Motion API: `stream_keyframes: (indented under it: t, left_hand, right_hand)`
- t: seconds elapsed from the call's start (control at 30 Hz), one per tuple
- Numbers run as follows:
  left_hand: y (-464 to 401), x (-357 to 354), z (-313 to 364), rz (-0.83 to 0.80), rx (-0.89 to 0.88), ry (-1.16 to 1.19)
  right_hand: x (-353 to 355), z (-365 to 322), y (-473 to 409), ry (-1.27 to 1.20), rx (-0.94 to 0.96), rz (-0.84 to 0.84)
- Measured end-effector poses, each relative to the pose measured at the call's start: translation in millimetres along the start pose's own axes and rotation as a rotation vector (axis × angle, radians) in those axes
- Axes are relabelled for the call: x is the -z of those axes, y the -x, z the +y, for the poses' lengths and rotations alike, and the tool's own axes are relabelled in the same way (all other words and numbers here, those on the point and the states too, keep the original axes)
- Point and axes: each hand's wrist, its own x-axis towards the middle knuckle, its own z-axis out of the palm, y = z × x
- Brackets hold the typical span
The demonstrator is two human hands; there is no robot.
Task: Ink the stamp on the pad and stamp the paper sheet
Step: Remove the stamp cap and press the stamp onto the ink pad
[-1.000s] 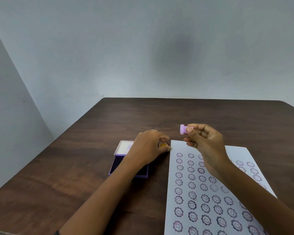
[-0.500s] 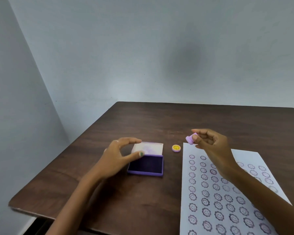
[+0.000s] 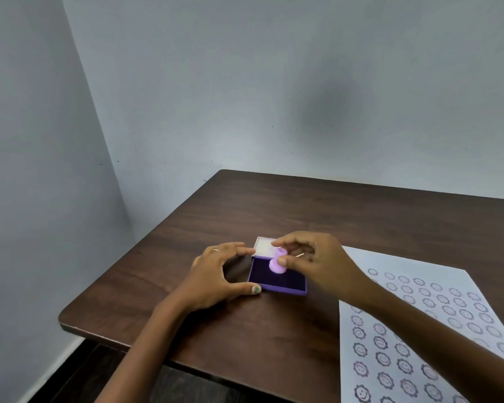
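Note:
A purple ink pad lies open on the dark wooden table, its white lid folded back behind it. My right hand pinches a small lilac stamp between thumb and fingers, with the stamp's face down on the dark pad. My left hand braces the pad's left side, thumb at the near corner and fingers by the lid. The white paper sheet lies to the right, covered with several rows of purple smiley stamp marks.
The table's left and near edges fall off to a dark floor. Grey walls stand behind and to the left. My right forearm crosses over the sheet's left part. The stamp's yellow cap is hidden behind my right hand.
My right hand carried the stamp left from above the sheet down onto the ink pad. My left hand set itself against the pad's left side. The view swung left.

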Motion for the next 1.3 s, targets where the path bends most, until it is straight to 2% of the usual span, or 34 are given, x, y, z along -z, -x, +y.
stream_keyframes:
  t: [0.17, 0.33, 0.8, 1.3]
  left_hand:
    - [2.7, -1.2, -2.2, 0.003, 0.0, -0.001]
    - [2.8, -1.2, -1.9, 0.013, 0.002, 0.022]
    - [3.7, -1.1, -5.1, -0.006, 0.006, -0.013]
    - [2.6, 1.1, -3.9, -0.057, -0.001, -0.048]
  right_hand:
    - [-23.8, -6.2, -7.6, 0.125, 0.057, -0.024]
    - [-32.5, -9.2, -10.8, 0.174, 0.037, -0.046]
    - [-30.7, -12.7, -9.7, 0.224, -0.007, -0.11]
    - [-23.3, -21.6, -18.6, 0.261, 0.006, -0.251]
